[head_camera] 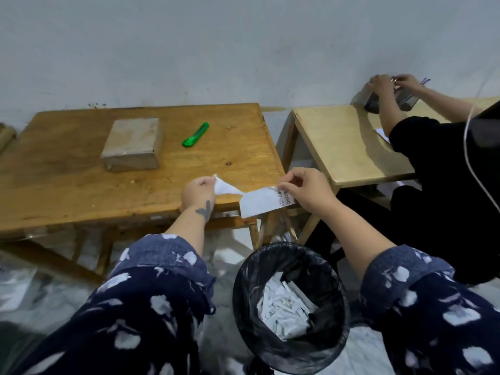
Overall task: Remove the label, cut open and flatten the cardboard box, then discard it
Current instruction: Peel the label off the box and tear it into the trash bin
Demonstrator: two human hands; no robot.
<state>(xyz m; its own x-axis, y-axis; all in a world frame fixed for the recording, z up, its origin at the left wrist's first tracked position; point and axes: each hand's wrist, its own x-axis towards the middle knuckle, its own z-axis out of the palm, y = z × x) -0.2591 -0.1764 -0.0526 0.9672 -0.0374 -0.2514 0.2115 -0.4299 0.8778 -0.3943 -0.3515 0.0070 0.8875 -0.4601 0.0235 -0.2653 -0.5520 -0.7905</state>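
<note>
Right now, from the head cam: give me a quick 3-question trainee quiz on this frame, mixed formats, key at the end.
1. True or false: the cardboard box on the wooden table is already cut open and flattened.
2. Multiple choice: the green utility knife is A) in the right hand, B) lying on the table right of the box, C) in the bin.
3. Fill in: the left hand and right hand each hold a torn piece of the ___.

Key: 1 false; 2 B; 3 label.
</note>
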